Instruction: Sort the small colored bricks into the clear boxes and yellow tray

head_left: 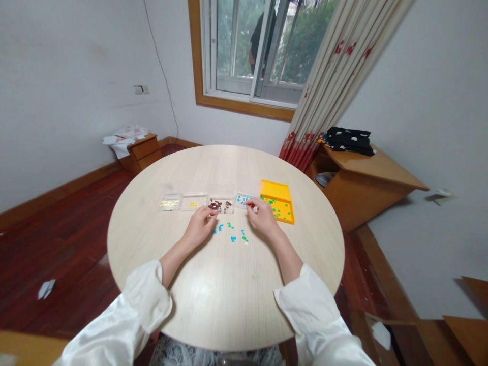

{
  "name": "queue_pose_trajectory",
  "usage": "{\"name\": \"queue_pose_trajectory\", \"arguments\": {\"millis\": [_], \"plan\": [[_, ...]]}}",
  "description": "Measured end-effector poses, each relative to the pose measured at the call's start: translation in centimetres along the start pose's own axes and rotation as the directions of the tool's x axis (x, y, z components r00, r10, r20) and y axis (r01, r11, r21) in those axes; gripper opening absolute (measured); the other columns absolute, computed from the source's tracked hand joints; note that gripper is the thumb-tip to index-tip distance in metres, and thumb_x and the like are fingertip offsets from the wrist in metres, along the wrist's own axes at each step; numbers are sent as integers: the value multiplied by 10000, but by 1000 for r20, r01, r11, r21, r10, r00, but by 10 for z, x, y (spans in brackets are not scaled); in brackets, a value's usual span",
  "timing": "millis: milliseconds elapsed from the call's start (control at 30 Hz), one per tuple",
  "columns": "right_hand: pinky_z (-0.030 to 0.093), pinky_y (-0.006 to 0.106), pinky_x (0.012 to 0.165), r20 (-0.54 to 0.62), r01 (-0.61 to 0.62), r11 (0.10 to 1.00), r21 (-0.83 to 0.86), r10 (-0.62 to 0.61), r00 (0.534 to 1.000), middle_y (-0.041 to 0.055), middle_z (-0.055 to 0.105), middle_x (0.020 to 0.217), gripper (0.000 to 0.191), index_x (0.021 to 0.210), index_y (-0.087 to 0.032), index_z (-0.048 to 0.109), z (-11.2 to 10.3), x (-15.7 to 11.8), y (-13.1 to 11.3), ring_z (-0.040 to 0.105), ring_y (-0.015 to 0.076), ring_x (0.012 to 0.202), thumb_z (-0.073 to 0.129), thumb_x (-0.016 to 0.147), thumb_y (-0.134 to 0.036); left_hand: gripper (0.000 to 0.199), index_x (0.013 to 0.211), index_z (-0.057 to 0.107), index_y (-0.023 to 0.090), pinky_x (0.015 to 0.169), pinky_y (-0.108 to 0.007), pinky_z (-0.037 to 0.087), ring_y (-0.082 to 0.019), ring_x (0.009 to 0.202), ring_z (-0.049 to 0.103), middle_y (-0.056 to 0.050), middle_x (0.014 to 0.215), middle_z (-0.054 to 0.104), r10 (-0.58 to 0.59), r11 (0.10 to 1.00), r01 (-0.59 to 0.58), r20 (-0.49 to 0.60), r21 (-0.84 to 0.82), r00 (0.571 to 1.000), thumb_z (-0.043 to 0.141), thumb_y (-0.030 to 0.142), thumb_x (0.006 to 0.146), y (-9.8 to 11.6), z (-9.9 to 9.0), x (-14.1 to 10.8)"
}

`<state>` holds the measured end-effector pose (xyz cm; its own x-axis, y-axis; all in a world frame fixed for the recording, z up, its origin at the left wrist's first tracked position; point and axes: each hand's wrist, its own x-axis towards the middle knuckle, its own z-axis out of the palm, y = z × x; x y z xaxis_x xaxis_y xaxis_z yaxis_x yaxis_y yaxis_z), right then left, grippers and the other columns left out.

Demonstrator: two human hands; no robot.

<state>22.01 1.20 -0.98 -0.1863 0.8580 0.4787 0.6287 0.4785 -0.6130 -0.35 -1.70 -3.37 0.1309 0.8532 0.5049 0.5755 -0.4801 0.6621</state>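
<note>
My left hand (200, 226) rests low over the table, in front of a clear box of small brown pieces (216, 205). Its fingers are loosely curved, the thumb apart from them, and nothing shows in between. My right hand (262, 216) is held over the front of a clear box of blue pieces (241, 199), its thumb and fingertips pinched together. Whatever lies in that pinch is too small to make out. Between both hands, several loose blue pieces (233, 239) and green pieces (244, 238) lie on the tabletop.
An open yellow box (276, 189) with green pieces stands at the row's right end. On the left are clear boxes with pale pieces (169, 203) and yellow pieces (193, 204). The round table (224, 300) stands near a window, a curtain (335, 66) and a wooden cabinet (366, 188).
</note>
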Motion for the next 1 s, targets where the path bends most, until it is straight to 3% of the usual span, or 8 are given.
{"name": "queue_pose_trajectory", "arguments": {"millis": [133,200,500,1000], "plan": [[428,304,770,306,95,995,41,-103,947,62,642,812,126,852,-155,657,23,-11,-21,563,168,786,566,770,-123,120,799,640,172,721,-293,458,-166,762,566,-39,773,610,-13,1000,13,7,11,1000,521,183,800,-1,-1,0],[426,297,757,381,117,993,14,-114,917,64,627,800,105,855,-147,659,31,-15,-25,553,168,789,592,775,-136,120,798,641,174,716,-290,460,-166,764,569,-39,773,611,-12,1000,12,3,8,1000,522,186,801,-1,-1,0],[419,296,815,378,148,984,-99,-100,920,84,612,862,126,904,-117,656,39,-17,-24,535,180,867,595,811,-174,121,803,638,171,724,-289,458,-165,779,572,-40,789,613,-13,1000,13,3,15,1000,518,187,805,-4,2,0],[437,274,798,384,140,983,-120,-84,919,84,623,846,148,811,-122,650,47,-17,-19,563,160,839,518,817,-56,121,812,634,164,712,-289,448,-161,757,553,-39,782,605,-23,999,23,17,25,1000,515,182,810,-4,2,-1]]}}
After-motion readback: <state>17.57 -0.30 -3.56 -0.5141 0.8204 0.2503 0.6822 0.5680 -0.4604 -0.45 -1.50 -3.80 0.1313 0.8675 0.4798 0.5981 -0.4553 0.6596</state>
